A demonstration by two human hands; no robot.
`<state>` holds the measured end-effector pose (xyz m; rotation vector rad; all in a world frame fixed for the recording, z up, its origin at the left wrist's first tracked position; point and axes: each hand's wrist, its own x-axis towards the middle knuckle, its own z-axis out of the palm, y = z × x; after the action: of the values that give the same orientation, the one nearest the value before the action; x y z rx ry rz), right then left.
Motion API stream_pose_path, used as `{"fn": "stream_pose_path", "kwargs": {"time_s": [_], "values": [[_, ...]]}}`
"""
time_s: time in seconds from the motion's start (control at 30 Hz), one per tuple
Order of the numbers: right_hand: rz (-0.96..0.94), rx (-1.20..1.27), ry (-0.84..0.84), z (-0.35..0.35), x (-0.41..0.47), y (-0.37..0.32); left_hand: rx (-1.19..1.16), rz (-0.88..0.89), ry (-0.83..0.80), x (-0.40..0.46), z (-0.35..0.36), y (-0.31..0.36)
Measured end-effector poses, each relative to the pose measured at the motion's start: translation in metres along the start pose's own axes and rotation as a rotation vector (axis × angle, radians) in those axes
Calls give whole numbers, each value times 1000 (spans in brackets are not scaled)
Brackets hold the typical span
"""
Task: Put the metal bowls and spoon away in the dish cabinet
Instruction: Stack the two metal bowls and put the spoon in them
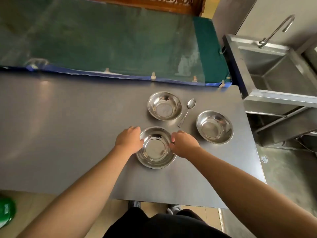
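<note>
Three shiny metal bowls stand on a grey table (68,126). The nearest bowl (155,150) sits between my hands: my left hand (129,140) grips its left rim and my right hand (184,143) grips its right rim, thumbs over the edge. It still rests on the table. A second bowl (164,106) stands farther back. A third bowl (214,127) stands to the right. A metal spoon (187,111) lies on the table between the far and right bowls, its head pointing away. No dish cabinet is in view.
A steel sink (277,71) with a curved tap (277,30) stands to the right of the table. A green cloth-covered surface (111,40) lies behind the table. A green object (6,212) sits on the floor at lower left.
</note>
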<state>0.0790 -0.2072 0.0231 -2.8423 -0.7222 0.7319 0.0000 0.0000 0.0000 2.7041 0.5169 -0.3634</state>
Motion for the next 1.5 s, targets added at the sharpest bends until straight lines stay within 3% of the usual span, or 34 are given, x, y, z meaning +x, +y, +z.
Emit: {"fn": "stream_pose_path", "kwargs": {"time_s": [0.3, 0.8, 1.17, 1.5], "values": [[88, 82, -86, 27, 18, 13, -148, -145, -45, 0, 33, 0], [7, 215, -73, 24, 49, 11, -259, -257, 45, 15, 28, -16], [-79, 275, 80, -33, 92, 3, -255, -222, 176, 67, -17, -20], [39, 293, 151, -69, 145, 39, -261, -130, 186, 143, -37, 20]]}}
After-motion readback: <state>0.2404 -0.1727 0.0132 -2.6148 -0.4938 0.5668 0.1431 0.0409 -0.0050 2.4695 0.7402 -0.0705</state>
